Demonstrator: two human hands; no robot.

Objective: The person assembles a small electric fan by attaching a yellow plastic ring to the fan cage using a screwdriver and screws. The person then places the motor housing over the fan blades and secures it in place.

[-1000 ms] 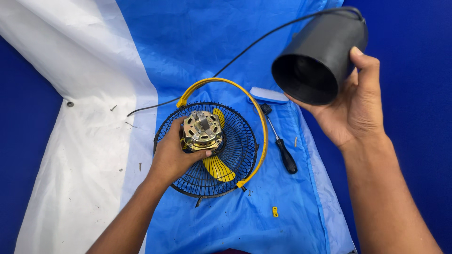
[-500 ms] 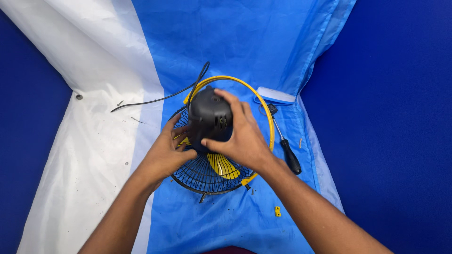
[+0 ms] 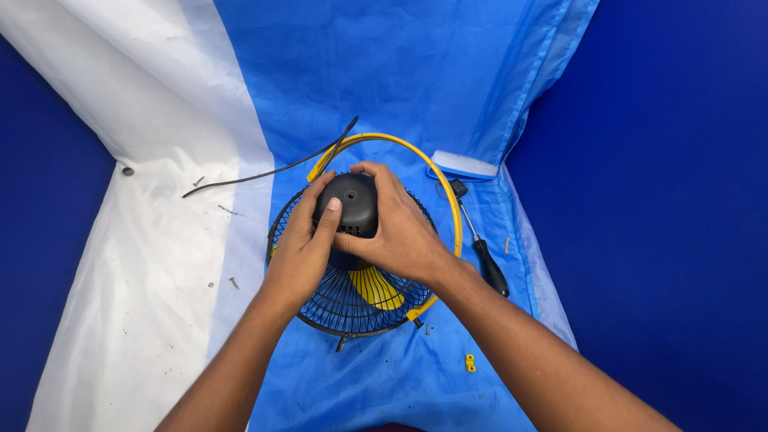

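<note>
Two bare hands are wrapped around a black motor cover (image 3: pixel 350 206) that sits at the centre of a black wire fan guard (image 3: pixel 352 298). The left hand (image 3: pixel 300 252) is pressed against the cover's left side, its fingers curled up over the dome and its thumb laid across the front. The right hand (image 3: pixel 400 232) is clasped over the right side and top, fingers spread across the rounded surface, so the cover is grasped from both sides at once. A small hole is seen in the top of the cover.

The guard is laid flat on a blue sheet (image 3: pixel 376 80), with yellow fan blades (image 3: pixel 376 286) showing through the wires below the hands. A yellow ring (image 3: pixel 448 192) is arched around the upper and right edge of the guard. A black cord (image 3: pixel 264 174) is run from behind the cover up and out to the left, onto a white sheet (image 3: pixel 136 208).

A black-handled screwdriver (image 3: pixel 484 260) is placed just beside the yellow ring on the right, its tip pointed away from the person. A small yellow clip (image 3: pixel 470 363) is seen on the blue sheet below the guard, near the right forearm. Several loose screws (image 3: pixel 233 282) are scattered on the white sheet, well apart from the fan.
</note>
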